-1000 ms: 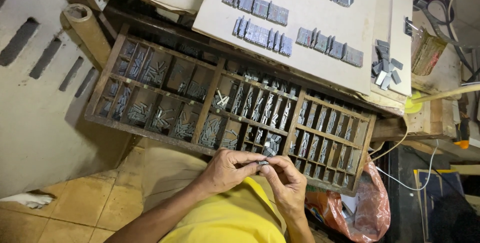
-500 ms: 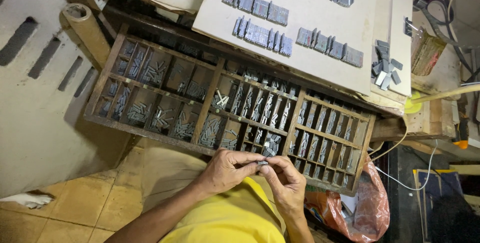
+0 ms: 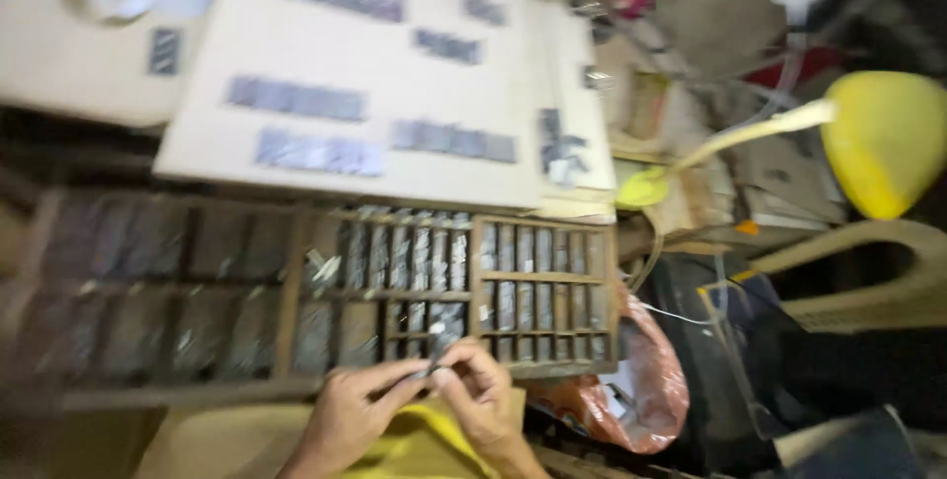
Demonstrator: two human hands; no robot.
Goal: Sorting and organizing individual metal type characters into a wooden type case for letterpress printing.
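Left hand [image 3: 347,412] and right hand [image 3: 485,402] are pinching a small grey metal piece [image 3: 432,371] together, just below the compartmented wooden tray [image 3: 296,296], beige cardboard sheet [image 3: 395,84] lying beyond.

Packaging near the wooden compartment tray [image 3: 395,282]: one bag, several cardboard items; no screens or legible signs.

Orange-red plastic bag [image 3: 631,390], crumpled and glossy, touching the tray's lower right corner, with pale contents showing at its mouth. Flat beige cardboard sheet [image 3: 395,74], broad and rectangular, just above the tray, its lower edge overlapping the tray's top rim. Second tan cardboard sheet [image 3: 79,55], above the tray's left end, beside the first. Brown cardboard boxes [image 3: 779,183], stacked and blurred, well to the right of the tray; their markings cannot be told.
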